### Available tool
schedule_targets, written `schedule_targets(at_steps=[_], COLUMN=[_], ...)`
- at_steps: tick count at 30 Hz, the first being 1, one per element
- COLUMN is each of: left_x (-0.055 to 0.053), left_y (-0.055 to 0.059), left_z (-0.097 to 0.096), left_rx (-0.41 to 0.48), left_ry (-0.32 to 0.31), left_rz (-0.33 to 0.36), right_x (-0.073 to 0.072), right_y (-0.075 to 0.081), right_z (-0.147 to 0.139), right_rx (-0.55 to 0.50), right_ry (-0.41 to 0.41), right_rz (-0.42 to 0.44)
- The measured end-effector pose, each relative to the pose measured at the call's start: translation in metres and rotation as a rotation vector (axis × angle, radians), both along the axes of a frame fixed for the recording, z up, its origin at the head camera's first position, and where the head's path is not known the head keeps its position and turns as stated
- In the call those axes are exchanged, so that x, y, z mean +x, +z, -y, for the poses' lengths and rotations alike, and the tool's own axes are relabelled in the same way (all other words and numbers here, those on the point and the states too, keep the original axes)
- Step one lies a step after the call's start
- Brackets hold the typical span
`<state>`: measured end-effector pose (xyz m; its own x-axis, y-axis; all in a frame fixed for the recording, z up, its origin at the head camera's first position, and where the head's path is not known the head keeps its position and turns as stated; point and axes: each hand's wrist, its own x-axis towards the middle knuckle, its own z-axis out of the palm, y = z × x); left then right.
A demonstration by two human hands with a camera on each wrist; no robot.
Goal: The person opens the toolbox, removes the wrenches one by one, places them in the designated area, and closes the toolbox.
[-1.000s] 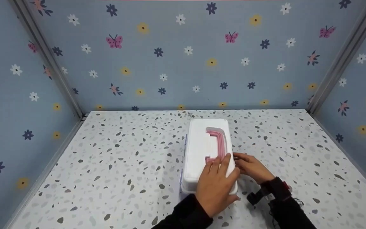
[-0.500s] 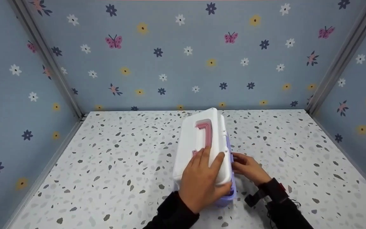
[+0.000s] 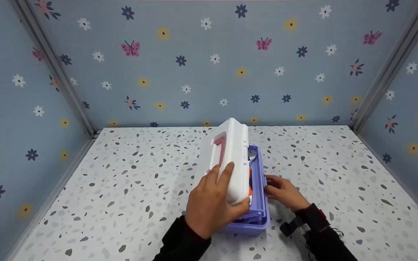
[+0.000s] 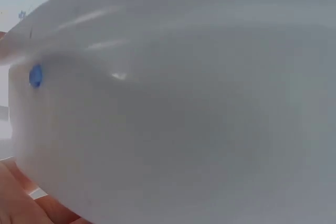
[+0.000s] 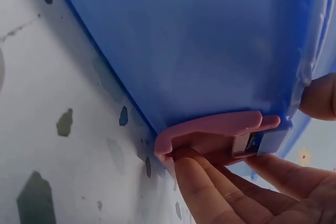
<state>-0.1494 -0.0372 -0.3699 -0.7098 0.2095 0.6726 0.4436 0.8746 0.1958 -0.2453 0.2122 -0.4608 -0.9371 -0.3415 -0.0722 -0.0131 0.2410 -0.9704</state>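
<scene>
A purple toolbox (image 3: 266, 214) stands on the table, its white lid (image 3: 238, 159) swung partway up and tilted left. A pink handle (image 3: 220, 148) lies recessed in the lid. My left hand (image 3: 212, 203) holds the lid's near right corner, thumb at the rim and fingers over the top. Along the box's right wall, my right hand (image 3: 285, 192) grips a pink latch (image 5: 210, 127); in the right wrist view the fingers hook under it and the thumb touches the rim. Inside, an orange and black item (image 3: 250, 181) and a metal piece (image 3: 252, 156) are partly hidden by the lid.
A speckled white table (image 3: 140, 181) spreads around the box. Blue flowered panels (image 3: 209, 65) enclose it at the back and both sides. A strapped wrist camera (image 3: 296, 224) sits by my right wrist, low over the table.
The lid has swung up and leftward with my left hand, uncovering the right part of the purple box. My right hand has stayed nearly in place at the box's right side.
</scene>
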Motion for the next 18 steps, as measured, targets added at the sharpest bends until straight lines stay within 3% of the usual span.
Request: schedule_targets(at_steps=[10,18], left_x=[-0.002,-0.010], left_y=[0.012,0.006], left_z=[0.038,0.086], left_rx=[0.184,0.373], left_ry=[0.018,-0.014], left_rz=[0.158,0.320], right_x=[0.001,0.001], right_y=[0.000,0.001], right_z=[0.000,0.000], right_rx=[0.017,0.032], right_ry=[0.022,0.021], right_rz=[0.000,-0.024])
